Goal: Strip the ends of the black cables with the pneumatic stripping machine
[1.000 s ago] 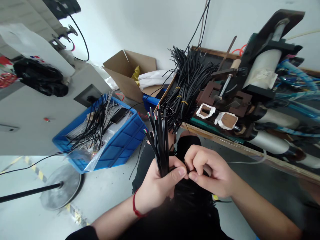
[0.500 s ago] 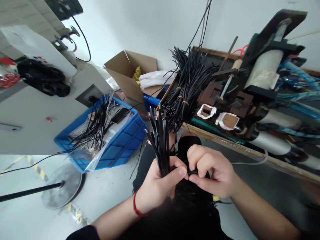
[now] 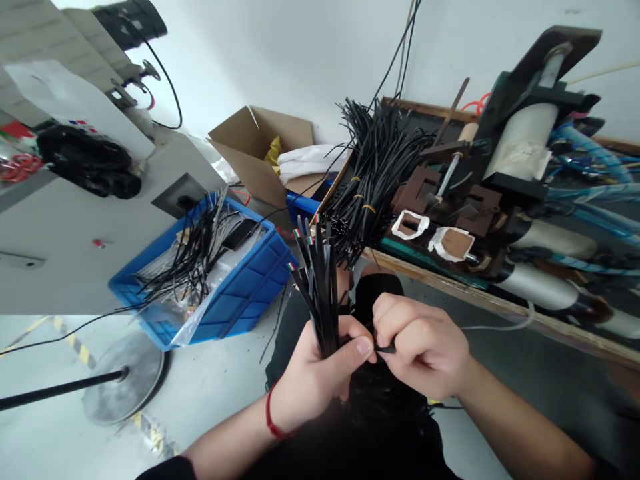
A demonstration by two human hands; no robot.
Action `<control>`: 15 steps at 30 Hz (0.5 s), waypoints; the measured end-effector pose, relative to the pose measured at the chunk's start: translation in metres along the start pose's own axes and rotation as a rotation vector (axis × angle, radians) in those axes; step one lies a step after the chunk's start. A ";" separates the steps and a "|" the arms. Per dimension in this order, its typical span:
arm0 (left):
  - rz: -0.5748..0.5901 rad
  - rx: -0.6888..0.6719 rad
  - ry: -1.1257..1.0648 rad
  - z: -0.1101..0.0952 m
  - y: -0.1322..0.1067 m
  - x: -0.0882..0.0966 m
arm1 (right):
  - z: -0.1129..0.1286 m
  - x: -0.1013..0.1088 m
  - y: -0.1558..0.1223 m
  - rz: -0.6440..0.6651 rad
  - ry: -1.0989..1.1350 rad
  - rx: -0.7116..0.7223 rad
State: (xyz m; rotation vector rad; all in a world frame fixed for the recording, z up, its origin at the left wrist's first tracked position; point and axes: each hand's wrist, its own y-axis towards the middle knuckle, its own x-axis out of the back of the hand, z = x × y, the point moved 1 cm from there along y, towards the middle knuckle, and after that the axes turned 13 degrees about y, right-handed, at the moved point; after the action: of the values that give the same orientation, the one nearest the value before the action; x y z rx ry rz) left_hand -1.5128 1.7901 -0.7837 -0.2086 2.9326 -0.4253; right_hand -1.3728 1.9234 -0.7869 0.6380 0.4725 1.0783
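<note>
A bundle of flat black cables [image 3: 323, 293] stands nearly upright in my left hand [image 3: 320, 373], whose fingers are wrapped round it. Some of the upper cable ends show red, white and green wires. My left thumb and forefinger also pinch towards my right hand [image 3: 423, 343]. Between the two hands a short black cable piece [image 3: 385, 349] shows, and the curled fingers of my right hand are closed on it. Most of that piece is hidden by the fingers. The lower part of the bundle is lost against my dark clothes.
Ahead, many black cables with yellow ties [image 3: 367, 173] lie on a wood-edged bench [image 3: 430, 270], beside a machine with cylinders [image 3: 523, 143]. At left stand a blue crate [image 3: 250, 287] of cable scraps and a grey cabinet [image 3: 65, 247]. Behind is an open cardboard box [image 3: 250, 157].
My right fingers have curled further in and the hand has turned slightly at the black piece. My left hand keeps its hold on the bundle. The view has shifted slightly.
</note>
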 end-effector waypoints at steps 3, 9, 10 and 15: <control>0.001 0.011 0.011 -0.003 -0.001 -0.001 | 0.004 -0.004 0.004 -0.017 -0.032 0.010; 0.031 0.039 0.020 -0.006 -0.001 -0.003 | 0.013 -0.013 0.007 -0.042 -0.073 -0.086; 0.032 0.036 0.021 -0.005 0.000 -0.003 | 0.013 -0.015 0.006 -0.056 -0.058 -0.108; 0.017 0.026 0.024 -0.004 0.001 -0.002 | 0.008 -0.021 0.002 -0.152 0.019 -0.152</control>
State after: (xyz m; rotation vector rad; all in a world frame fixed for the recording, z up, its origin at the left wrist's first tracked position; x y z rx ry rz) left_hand -1.5117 1.7921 -0.7797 -0.1759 2.9481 -0.4661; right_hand -1.3774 1.9027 -0.7793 0.4515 0.4432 0.9667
